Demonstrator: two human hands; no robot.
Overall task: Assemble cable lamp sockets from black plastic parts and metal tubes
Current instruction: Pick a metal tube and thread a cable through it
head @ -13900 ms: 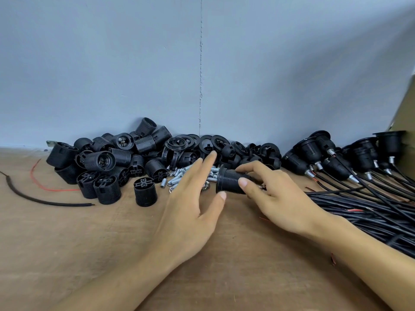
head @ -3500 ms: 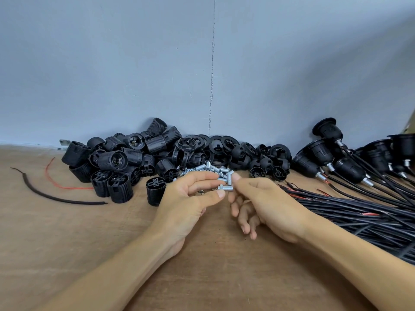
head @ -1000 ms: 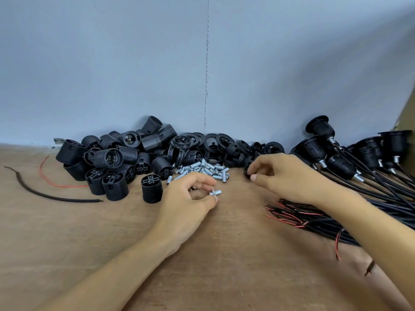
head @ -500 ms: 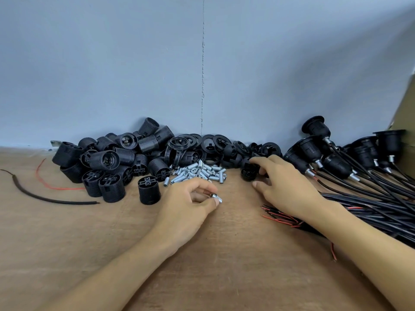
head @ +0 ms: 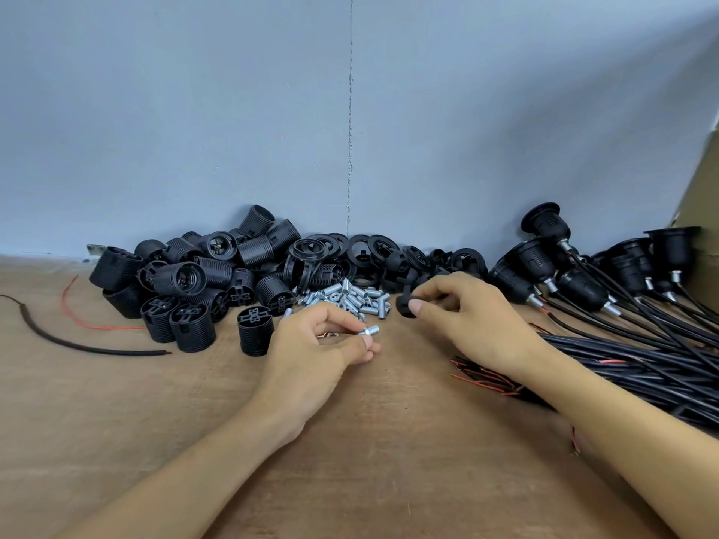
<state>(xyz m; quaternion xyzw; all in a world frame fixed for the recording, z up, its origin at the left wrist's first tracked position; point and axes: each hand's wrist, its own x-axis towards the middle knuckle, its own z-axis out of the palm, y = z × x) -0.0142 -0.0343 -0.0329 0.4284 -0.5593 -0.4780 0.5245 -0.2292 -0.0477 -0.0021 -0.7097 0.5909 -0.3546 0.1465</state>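
My left hand (head: 315,352) pinches a short silver metal tube (head: 371,330) between thumb and forefinger, just above the wooden table (head: 350,441). My right hand (head: 463,317) holds a small black plastic cap (head: 405,305) between thumb and fingers, a little right of the tube. Behind both hands lies a small heap of loose metal tubes (head: 350,297). Threaded black socket bodies (head: 186,289) are piled at the back left, with black rings and caps (head: 369,254) in the middle against the wall.
Finished sockets on black cables (head: 576,274) lie at the back right, their cables (head: 642,363) running toward me with red wire ends (head: 486,379). A loose black cable piece (head: 78,344) and red wire (head: 89,324) lie at the left. A blue wall (head: 350,110) closes the back.
My right hand has lifted a black cap out of the pile and brought it toward the left hand. The left hand has raised its metal tube slightly.
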